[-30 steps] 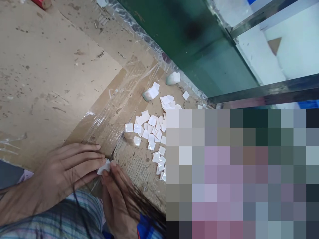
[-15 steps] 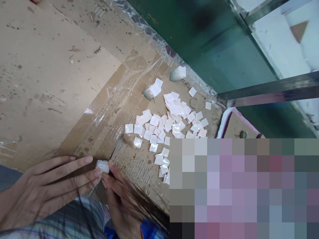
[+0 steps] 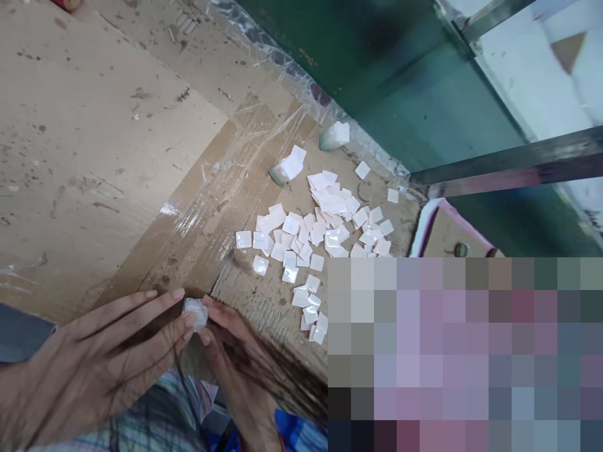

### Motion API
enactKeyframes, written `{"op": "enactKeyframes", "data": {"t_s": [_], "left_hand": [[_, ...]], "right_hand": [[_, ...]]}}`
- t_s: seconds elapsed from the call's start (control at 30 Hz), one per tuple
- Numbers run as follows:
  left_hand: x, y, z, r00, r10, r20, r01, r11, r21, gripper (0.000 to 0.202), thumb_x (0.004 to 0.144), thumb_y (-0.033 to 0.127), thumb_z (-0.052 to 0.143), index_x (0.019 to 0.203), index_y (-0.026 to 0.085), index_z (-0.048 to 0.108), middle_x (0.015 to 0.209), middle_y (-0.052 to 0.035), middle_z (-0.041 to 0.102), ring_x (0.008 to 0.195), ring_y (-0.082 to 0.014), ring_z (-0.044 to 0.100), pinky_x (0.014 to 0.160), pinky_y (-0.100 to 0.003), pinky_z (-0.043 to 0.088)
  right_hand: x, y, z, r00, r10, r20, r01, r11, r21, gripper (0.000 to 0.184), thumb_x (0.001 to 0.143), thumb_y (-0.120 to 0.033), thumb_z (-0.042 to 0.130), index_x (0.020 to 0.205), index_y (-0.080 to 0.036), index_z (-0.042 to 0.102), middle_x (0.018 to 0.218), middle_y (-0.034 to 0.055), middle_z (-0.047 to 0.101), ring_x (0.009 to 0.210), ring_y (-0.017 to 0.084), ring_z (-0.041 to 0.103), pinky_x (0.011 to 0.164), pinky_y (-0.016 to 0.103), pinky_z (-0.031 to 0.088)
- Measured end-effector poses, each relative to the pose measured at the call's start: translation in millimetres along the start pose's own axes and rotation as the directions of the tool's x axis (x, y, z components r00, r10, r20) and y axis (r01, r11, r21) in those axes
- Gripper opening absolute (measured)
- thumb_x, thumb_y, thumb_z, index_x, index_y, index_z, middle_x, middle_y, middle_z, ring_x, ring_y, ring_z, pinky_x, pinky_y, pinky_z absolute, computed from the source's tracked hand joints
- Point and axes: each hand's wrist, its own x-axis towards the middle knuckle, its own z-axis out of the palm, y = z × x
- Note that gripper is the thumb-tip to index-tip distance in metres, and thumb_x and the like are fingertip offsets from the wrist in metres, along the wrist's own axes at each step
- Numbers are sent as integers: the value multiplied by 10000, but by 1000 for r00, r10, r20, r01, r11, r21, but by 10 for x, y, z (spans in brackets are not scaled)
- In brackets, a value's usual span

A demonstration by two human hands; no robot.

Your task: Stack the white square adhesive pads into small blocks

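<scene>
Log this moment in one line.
left hand: touching white square chip | right hand: touching same chip | more chips: scattered on taped cardboard

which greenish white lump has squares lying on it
The left lump, by the tape, has white squares lying on it; the lump by the green panel has none.

Flat, diffuse light falls evenly across the cardboard (image 3: 108, 157), with glare picked up along the plastic wrap (image 3: 264, 135). Faint shadows are cast by the left hand (image 3: 94, 370) and right hand (image 3: 240, 370); the top right corner is overexposed.
</scene>
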Motion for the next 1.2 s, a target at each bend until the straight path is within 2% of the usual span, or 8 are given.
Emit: {"op": "enactKeyframes", "data": {"t_s": [0.1,0.23,0.37,0.57,0.77,1.0,1.1,1.2], "left_hand": [[36,-14,58,998,14,-56,-19,995,-99,592,1044,152,404,1625,216,311,1569,38,516,1534,-123,362,1319,-244,222],[41,33,161,998,0,-68,1,1000,17,530,980,300,579,1508,280,538,1431,-13,654,1429,-250,519,1285,-414,383],[71,84,217,999,-6,-34,9,996,86,455,943,446,630,1364,276,661,1386,-41,672,1440,-315,496,1263,-511,416],[108,23,194,995,83,-48,-79,994,77,315,987,302,566,1264,217,691,1301,-57,703,1423,-284,522,1269,-458,409],[111,-42,204,986,141,-94,-137,989,49,280,1054,78,398,1152,152,649,1211,-17,707,1476,-212,445,1340,-310,223],[220,-22,132,977,174,-122,-156,977,142,288,1102,93,345,1121,156,625,1106,-8,749,1182,-234,693,1123,-340,530],[256,-13,139,968,200,-153,-163,962,220,231,1076,49,419,1067,137,632,1060,-14,756,1126,-254,709,1058,-372,563],[247,-61,154,954,221,-202,-184,966,183,262,1090,63,395,1048,145,641,1098,-15,747,1127,-229,697,1101,-358,538]], "right_hand": [[33,-22,2,987,156,28,-158,972,172,486,782,-134,822,1101,-498,776,1081,-119,817,917,161,805,813,162,628],[41,-6,47,982,191,12,-185,934,305,410,767,-104,801,1017,-428,809,1015,-70,835,883,164,811,771,170,635],[51,-17,74,972,233,-37,-207,917,342,317,776,-104,801,937,-377,812,992,-38,841,921,148,805,801,193,640],[108,-57,54,963,270,-9,-246,892,379,213,739,-183,887,850,-343,801,969,-33,843,929,142,799,803,190,633],[118,-70,99,936,347,-64,-291,861,416,160,723,-243,911,758,-283,760,900,-14,840,906,133,792,817,191,608],[223,-190,119,923,379,-65,-328,865,380,239,633,-256,930,691,-254,699,836,-3,832,814,128,774,769,200,607],[262,-225,86,935,352,-36,-318,882,347,199,671,-258,900,708,-257,704,868,-4,834,822,128,770,773,219,616],[253,-217,47,950,312,-13,-295,911,288,203,679,-300,901,722,-261,707,830,-11,821,830,144,771,767,249,626]]}}
